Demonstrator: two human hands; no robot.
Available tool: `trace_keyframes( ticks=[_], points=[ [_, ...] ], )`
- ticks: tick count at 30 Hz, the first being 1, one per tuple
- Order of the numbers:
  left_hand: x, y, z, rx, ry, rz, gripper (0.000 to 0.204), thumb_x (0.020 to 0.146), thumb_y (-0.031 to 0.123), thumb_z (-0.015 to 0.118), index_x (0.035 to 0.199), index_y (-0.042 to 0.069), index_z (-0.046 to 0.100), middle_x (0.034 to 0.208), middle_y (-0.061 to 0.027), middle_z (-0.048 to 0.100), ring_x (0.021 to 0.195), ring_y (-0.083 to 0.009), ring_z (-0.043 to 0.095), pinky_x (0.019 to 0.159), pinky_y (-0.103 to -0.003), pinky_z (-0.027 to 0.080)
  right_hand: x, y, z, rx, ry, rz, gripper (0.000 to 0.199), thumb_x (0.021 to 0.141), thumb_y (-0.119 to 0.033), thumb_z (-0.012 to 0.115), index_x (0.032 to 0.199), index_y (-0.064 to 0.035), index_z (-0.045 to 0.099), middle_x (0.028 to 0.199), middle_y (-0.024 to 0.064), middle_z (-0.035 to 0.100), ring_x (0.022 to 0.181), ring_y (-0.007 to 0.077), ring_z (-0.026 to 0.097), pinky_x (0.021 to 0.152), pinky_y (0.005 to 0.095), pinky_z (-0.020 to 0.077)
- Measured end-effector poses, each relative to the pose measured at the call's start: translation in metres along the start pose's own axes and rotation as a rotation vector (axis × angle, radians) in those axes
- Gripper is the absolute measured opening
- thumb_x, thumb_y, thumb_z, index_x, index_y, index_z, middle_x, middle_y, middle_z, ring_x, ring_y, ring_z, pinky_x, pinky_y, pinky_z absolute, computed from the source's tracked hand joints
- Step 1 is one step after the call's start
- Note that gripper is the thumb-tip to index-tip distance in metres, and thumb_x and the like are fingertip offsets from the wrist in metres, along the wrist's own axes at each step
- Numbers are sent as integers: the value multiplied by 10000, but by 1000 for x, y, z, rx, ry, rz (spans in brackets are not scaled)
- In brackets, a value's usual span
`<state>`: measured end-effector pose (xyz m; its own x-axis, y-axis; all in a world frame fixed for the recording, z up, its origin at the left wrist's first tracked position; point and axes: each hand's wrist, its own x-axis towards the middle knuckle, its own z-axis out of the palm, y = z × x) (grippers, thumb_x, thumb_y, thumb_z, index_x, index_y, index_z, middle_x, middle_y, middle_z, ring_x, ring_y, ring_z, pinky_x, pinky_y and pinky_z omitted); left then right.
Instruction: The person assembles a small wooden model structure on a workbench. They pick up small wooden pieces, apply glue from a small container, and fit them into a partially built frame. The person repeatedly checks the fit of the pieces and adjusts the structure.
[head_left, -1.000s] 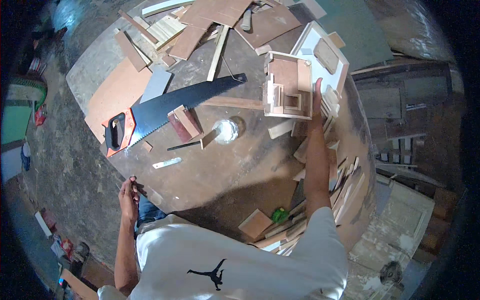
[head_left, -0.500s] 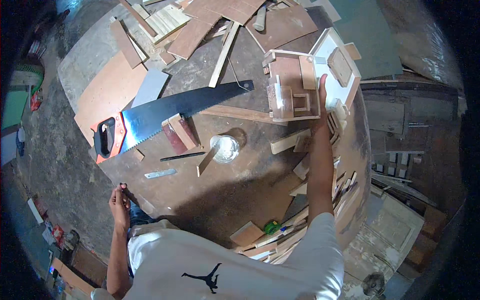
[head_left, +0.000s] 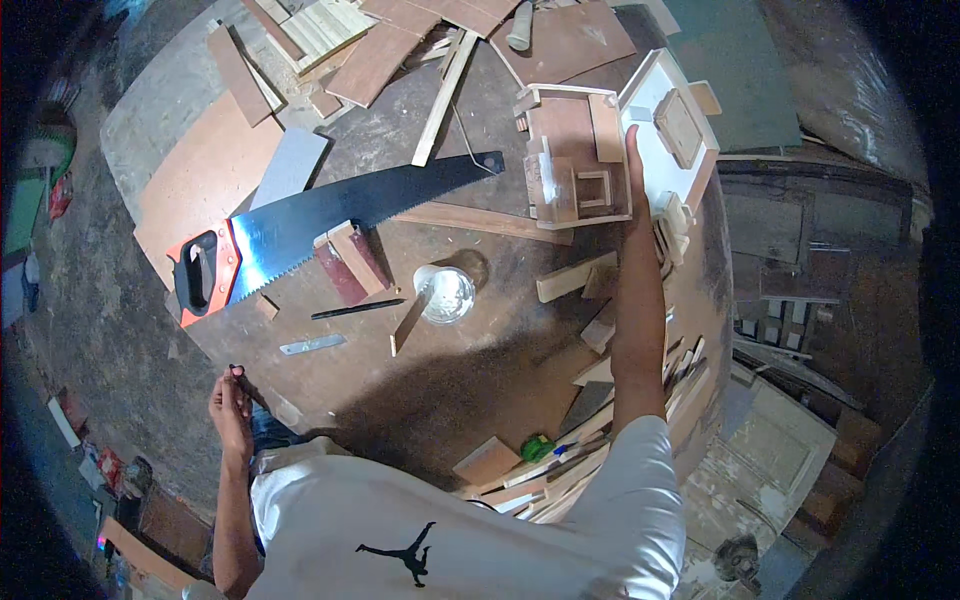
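My right hand reaches far across the round wooden table. Its fingers lie stretched out flat against the right side of a small open wooden box model, between that model and a white framed tray. My left hand hovers at the table's near left edge with its fingers curled together. A tiny dark thing shows at its fingertips, too small to identify.
A handsaw with an orange and black handle lies across the left of the table. A round tin, a dark pencil and wood offcuts sit mid-table. Boards are stacked at the back, with strips at the near right edge.
The view has shifted slightly. My right hand stays against the box model, and my left hand stays by the table's edge, a little further left.
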<state>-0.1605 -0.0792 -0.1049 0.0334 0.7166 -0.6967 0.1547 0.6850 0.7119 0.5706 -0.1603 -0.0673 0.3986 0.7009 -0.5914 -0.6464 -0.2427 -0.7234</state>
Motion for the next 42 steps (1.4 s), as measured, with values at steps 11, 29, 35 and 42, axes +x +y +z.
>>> trace_keyframes(
  ticks=[11, 29, 35, 42],
  points=[
    [-2, 5, 6, -22, -17, 11, 275, 1013, 332, 568, 951, 99, 701, 612, 92, 386, 489, -12, 300, 434, -206, 222, -6, -4, 23, -77, 75, 10, 689, 965, -639, 430, 1341, -74, 547, 1184, 145, 639, 1011, 275, 641, 861, 426, 547],
    [1, 2, 6, -34, -4, 14, 303, 1010, 331, 574, 946, 63, 700, 582, 87, 397, 472, -5, 295, 419, -210, 213, -7, -3, 51, -185, 69, -25, 642, 983, -597, 427, 1348, -83, 547, 1179, 112, 647, 998, 239, 643, 874, 395, 533],
    [5, -3, 2, -41, -36, 31, 306, 1015, 336, 567, 957, 63, 695, 591, 83, 412, 469, -6, 293, 417, -212, 217, -2, 0, 50, -140, 37, -74, 661, 983, -611, 412, 1355, -79, 533, 1181, 128, 636, 1005, 257, 638, 871, 401, 535],
    [2, -1, 2, -49, -47, 40, 264, 1023, 293, 552, 990, 59, 672, 585, 90, 428, 442, -8, 308, 407, -193, 227, -4, 2, 40, -150, 85, -52, 585, 1003, -605, 370, 1213, -118, 617, 934, 42, 673, 768, 176, 652, 662, 331, 560]
  ],
)
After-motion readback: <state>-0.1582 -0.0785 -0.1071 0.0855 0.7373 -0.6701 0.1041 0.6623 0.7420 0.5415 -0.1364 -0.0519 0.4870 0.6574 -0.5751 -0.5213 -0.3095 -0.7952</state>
